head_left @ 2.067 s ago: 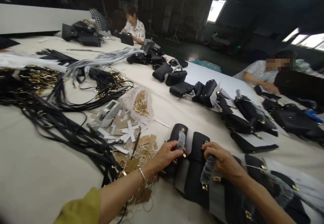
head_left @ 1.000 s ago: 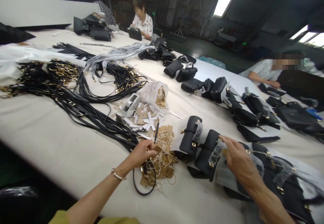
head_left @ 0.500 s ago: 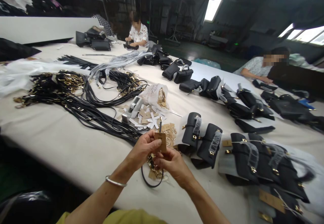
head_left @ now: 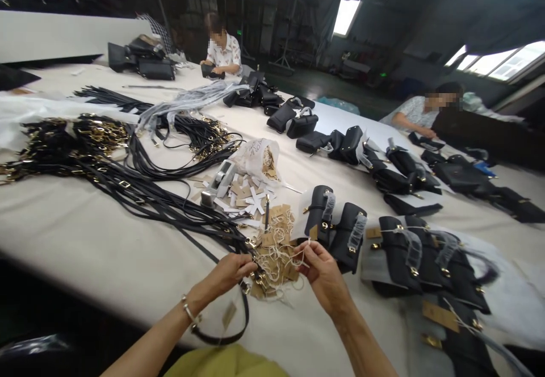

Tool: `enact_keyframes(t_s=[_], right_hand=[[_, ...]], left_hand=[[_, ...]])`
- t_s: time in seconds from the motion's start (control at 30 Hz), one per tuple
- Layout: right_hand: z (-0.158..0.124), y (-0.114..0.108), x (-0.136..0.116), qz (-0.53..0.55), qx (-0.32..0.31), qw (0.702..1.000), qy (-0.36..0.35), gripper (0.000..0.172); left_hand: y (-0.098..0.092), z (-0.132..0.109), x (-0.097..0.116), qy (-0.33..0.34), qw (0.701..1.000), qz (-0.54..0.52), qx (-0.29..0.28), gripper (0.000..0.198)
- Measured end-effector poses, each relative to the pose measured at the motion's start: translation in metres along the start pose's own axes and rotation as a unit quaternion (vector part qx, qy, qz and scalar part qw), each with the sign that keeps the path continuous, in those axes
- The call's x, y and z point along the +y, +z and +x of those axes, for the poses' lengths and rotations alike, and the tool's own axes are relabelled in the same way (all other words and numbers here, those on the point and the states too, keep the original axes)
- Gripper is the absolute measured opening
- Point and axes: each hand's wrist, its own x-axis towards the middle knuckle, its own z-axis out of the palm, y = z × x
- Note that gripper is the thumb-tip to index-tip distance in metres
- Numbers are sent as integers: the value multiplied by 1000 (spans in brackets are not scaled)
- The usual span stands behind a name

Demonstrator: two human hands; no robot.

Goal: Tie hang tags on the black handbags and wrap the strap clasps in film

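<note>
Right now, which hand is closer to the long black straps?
Left. The left hand is at the near end of the straps; the right hand is farther, across the brown tags.

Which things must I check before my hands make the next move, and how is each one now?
1. String is in right hand: ok.
2. Left hand grips the strap securely: cannot tell, the contact is hidden.
3. Tag pile has its strings lying neatly apart: not ok, they overlap in loose loops.
4. Tape dispenser is apart from both hands: ok.
5. Handle of the bag beside the right hand is wrapped: ok.
</note>
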Motion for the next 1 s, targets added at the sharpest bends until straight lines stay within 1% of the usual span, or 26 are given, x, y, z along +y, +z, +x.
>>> enact_keyframes(t_s=[0.07,0.1,0.13,0.17,0.23,0.3,0.33,0.4,0.43,0.5,0.57,0.63,0.7,0.73,0.77,0.83,0.87,0.9,0.93,0.97,1.0], right_hand=[[-3,4,7,0,-3,1000,27,37],[-4,6,10,0,-3,999,37,37],[-6,9,13,0,-3,999,44,37],[-8,11,15,0,-3,999,47,37],[-12,14,18,2,-2,999,47,37],[-15,16,19,3,-1,999,43,37],[-16,16,19,2,3,999,40,38],[-18,14,19,2,24,999,30,40],[-18,12,20,4,42,999,22,42],[-20,6,22,19,84,996,8,44],[-24,-3,25,41,117,992,2,44],[-29,-16,31,55,143,988,9,43],[-35,-30,37,22,156,987,38,42],[-39,-38,39,-22,159,986,50,42],[-41,-44,40,-80,164,982,53,42],[-46,-52,38,-188,186,964,23,43],[-47,-53,34,-209,195,958,0,44],[-48,-51,30,-202,193,960,-22,46],[-48,-48,25,-175,173,969,-32,51],[-48,-43,21,-137,133,981,-24,59],[-47,-37,17,-99,80,992,-3,70]], left_hand=[[-3,-2,11,17,997,35,65,23],[-7,-2,20,39,994,29,93,19],[-11,-1,30,62,993,3,105,17],[-16,0,42,81,991,-39,94,18],[-22,3,63,98,985,-138,33,18],[-20,7,80,93,978,-184,-18,18],[-16,10,85,81,979,-186,-26,18],[-6,15,88,44,983,-177,-15,20],[-1,17,87,23,984,-179,-11,23],[4,20,84,-14,976,-216,-17,26],[3,22,82,-29,956,-290,-35,27],[-3,24,82,-25,920,-389,-47,31],[-7,25,84,-17,883,-465,-65,35],[-8,26,87,-16,877,-473,-83,36],[-8,27,89,-11,885,-453,-104,36],[-3,30,97,22,930,-342,-135,31],[0,30,101,55,952,-268,-139,27],[4,31,107,95,965,-201,-139,22],[7,32,112,138,969,-151,-137,18],[9,34,119,174,967,-123,-138,14],[10,36,125,198,964,-111,-140,12]])
